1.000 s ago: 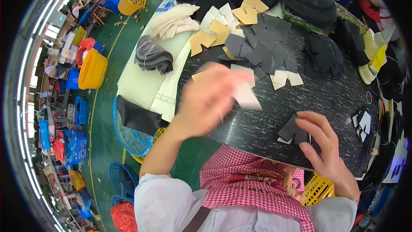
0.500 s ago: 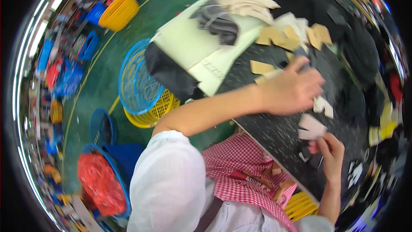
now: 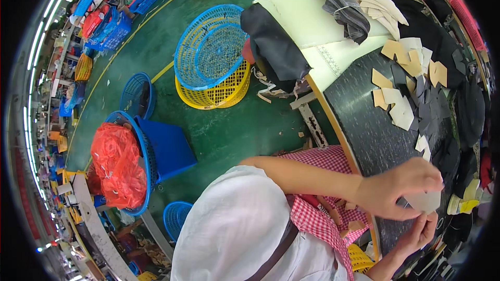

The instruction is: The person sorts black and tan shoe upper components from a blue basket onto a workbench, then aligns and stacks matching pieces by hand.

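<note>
My left hand (image 3: 400,190) is curled around a pale grey-white cut piece (image 3: 425,201) at the near end of the black tabletop (image 3: 364,119). Just below it, my right hand (image 3: 419,233) pinches the lower edge of the same piece, fingers closed. How many layers the piece has, I cannot tell. Beyond my hands lie a small white notched piece (image 3: 423,147), several tan and cream cut pieces (image 3: 401,112), and a spread of dark grey pieces (image 3: 432,109).
At the table's far end are a pale sheet (image 3: 333,62), a tied dark striped bundle (image 3: 348,13) and stacked cream pieces (image 3: 380,8). Left of the table stand blue (image 3: 182,62) and yellow baskets (image 3: 239,93). Farther left, a blue basket holds a red plastic bag (image 3: 119,164).
My left hand has come back from above the scattered pieces to meet my right hand, and both now hold the pale piece. The view has turned, shifting the table rightward.
</note>
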A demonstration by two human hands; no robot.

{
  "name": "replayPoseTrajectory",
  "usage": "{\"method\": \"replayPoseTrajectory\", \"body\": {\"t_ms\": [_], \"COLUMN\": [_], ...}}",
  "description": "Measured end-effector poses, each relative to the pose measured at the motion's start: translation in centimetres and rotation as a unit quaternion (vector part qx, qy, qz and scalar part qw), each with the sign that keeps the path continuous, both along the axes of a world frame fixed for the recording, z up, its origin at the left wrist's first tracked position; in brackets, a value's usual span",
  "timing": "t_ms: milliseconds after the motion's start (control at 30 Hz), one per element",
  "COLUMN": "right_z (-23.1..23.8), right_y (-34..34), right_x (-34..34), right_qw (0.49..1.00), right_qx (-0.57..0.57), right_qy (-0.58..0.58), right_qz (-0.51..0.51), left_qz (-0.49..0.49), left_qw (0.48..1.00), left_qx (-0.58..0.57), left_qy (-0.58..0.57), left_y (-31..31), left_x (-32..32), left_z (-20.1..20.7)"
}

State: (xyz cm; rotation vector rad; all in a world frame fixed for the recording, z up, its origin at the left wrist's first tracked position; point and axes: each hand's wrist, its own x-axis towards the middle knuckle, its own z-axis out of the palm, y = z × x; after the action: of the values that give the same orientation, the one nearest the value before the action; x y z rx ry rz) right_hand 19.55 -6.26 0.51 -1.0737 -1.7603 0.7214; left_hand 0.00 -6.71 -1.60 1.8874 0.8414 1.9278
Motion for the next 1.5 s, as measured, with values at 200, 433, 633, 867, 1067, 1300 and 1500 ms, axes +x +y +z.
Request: {"method": "replayPoseTrajectory", "body": {"t_ms": [200,433,633,867,1067,1300,1500], "right_z": [1.1,1.1,0.8,-2.5,0.5,-1.7,-2.3], "right_y": [-1.8,-1.4,0.3,-4.4,-0.6,0.8,1.1], "right_x": [0.5,0.0,-0.6,-2.6,-1.6,-2.0,-2.2], "right_qw": [0.994,0.991,0.986,0.899,0.983,0.993,0.986], "right_qx": [-0.051,-0.049,-0.042,0.170,0.059,0.063,0.096], "right_qy": [0.026,-0.083,-0.079,-0.288,-0.124,-0.101,-0.136], "right_qz": [0.090,0.091,0.141,0.283,0.124,0.021,-0.015], "left_qz": [-0.289,-0.347,-0.263,-0.171,-0.203,-0.312,-0.249], "left_qw": [0.940,0.866,0.875,0.859,0.890,0.814,0.875], "left_qx": [-0.136,-0.322,-0.392,-0.393,-0.375,-0.432,-0.377], "left_qy": [-0.117,-0.162,-0.110,-0.280,-0.160,-0.230,-0.175], "left_y": [-0.3,0.0,1.2,3.1,0.8,0.8,0.6], "left_x": [0.5,-0.3,-0.9,-0.7,1.8,2.8,3.5], "left_z": [-0.5,0.0,-0.1,-1.9,-1.3,-1.9,-2.2]}}
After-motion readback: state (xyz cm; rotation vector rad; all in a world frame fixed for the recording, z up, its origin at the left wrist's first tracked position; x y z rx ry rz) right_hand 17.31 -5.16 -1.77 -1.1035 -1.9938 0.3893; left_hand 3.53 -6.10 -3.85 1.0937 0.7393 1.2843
